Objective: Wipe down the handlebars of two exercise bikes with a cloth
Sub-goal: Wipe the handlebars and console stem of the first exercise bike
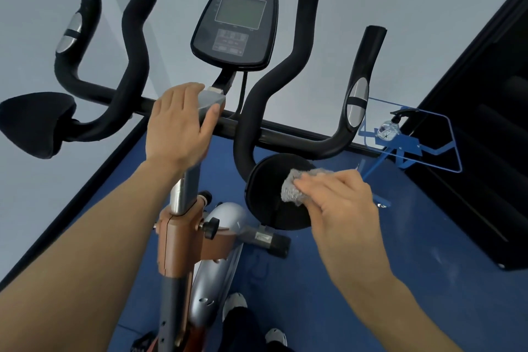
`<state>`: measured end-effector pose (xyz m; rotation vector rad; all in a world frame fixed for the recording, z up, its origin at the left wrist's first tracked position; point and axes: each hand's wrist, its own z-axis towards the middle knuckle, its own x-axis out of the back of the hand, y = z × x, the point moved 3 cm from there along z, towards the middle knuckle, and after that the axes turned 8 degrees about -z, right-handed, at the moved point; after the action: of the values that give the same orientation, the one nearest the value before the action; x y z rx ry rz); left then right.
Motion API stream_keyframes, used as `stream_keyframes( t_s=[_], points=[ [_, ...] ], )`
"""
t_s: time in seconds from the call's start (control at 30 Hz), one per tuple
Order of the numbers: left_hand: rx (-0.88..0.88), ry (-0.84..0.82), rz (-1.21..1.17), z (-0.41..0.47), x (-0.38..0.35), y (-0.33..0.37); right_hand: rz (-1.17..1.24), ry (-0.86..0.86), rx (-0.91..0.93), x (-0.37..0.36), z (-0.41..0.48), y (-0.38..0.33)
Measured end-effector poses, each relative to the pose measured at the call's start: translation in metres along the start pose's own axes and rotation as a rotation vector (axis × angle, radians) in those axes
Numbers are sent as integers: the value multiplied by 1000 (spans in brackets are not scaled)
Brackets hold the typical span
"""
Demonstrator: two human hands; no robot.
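An exercise bike stands in front of me with black foam handlebars (288, 138) and a console (235, 23) at top centre. My left hand (178, 126) rests on the grey centre clamp (210, 100) of the bar, fingers wrapped over it. My right hand (340, 200) holds a crumpled grey cloth (297, 187) against the black right elbow pad (274, 194). The left elbow pad (34, 123) sits at the far left. Silver pulse sensors (357, 106) show on the outer grips.
A clear blue-edged stand (414, 140) with a small pump bottle (388, 128) sits on the blue floor (371, 280) to the right. A large black object (485, 123) fills the right side. A pale wall (34, 194) runs along the left. My shoes (234, 303) show below.
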<state>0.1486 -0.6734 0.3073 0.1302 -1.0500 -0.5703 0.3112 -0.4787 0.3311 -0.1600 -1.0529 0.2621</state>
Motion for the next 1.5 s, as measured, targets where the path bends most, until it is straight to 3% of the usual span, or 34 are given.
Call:
stream_keyframes(
  t_s=[0.1, 0.23, 0.3, 0.47, 0.67, 0.8, 0.93, 1.03, 1.1, 1.5],
  points=[
    [-28, -5, 19, -1, 1, 2, 54, -4, 28, 4, -6, 3],
    [-153, -32, 56, -7, 1, 5, 305, 144, -302, 17, 13, 17],
    [-236, -41, 78, -10, 1, 6, 376, 155, -340, 16, 18, 14],
    [-241, -82, 94, -12, 0, 3, 229, 0, -158, -7, 30, -11],
    [-246, -102, 104, -14, 0, 1, -47, 103, 51, -20, 7, -13],
    [-258, -109, 114, -14, -2, 0, -13, 183, -26, -22, 7, -16],
    [-274, -101, 120, -16, -2, 0, 18, 116, 82, -21, -10, -17],
    [-286, -109, 140, -16, -2, 0, 225, 201, -180, -3, -1, -12],
    [-295, -111, 162, -17, -2, -2, 298, 263, -260, 2, 1, -14],
    [-299, -88, 169, -18, -5, -2, 180, 246, -34, -36, -5, -37]
  ],
)
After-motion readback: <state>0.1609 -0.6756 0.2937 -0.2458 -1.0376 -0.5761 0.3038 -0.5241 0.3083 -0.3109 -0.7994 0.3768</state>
